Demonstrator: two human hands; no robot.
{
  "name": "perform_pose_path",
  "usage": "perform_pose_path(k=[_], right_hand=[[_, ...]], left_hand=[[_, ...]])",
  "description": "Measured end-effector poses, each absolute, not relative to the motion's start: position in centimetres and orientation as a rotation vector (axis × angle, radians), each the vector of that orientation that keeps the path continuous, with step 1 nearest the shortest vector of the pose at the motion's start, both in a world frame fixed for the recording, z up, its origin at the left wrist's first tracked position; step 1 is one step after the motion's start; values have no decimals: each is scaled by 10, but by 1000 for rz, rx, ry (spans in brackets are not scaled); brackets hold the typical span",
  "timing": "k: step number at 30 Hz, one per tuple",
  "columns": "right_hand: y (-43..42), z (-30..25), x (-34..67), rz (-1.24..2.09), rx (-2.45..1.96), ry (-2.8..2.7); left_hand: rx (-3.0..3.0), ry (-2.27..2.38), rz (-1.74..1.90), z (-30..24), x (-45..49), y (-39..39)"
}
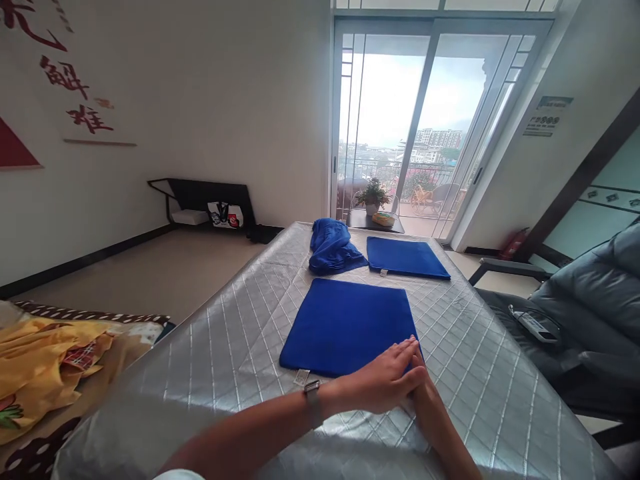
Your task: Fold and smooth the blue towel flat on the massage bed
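A folded blue cloth (345, 323) lies flat on a silver quilted surface (225, 333) in front of me. My left hand (385, 380), a watch on its wrist, rests with fingers stretched out over the cloth's near right corner. My right hand (419, 395) lies beneath it at the same corner, with its fingers hidden by the left hand. Farther along the surface lies a second folded blue cloth (406, 257). To its left sits a crumpled heap of blue cloth (330, 247).
A grey leather chair (590, 300) with a remote (534, 325) on it stands close on the right. Yellow fabric (40, 367) lies at the near left. Beyond the far end are a small table with a potted plant (373, 197) and a glass balcony door (425, 120).
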State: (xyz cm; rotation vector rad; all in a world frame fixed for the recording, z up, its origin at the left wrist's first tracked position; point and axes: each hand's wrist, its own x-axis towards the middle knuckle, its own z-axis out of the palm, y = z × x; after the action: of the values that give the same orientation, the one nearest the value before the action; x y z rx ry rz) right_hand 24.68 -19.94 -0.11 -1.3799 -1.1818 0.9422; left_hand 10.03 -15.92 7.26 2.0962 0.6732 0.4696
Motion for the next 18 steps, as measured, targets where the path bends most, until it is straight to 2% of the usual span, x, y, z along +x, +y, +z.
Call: perform_pose_path(k=[4,8,18], right_hand=[[-198,-6,255,941,-1387,-1126],[-200,1,256,899,-1450,-1212],[-203,10,243,883,-1646,-1282]], left_hand=[[2089,671,566,55,149,-143],[2027,679,510,44,152,-140],[2080,954,435,41,43,-146]])
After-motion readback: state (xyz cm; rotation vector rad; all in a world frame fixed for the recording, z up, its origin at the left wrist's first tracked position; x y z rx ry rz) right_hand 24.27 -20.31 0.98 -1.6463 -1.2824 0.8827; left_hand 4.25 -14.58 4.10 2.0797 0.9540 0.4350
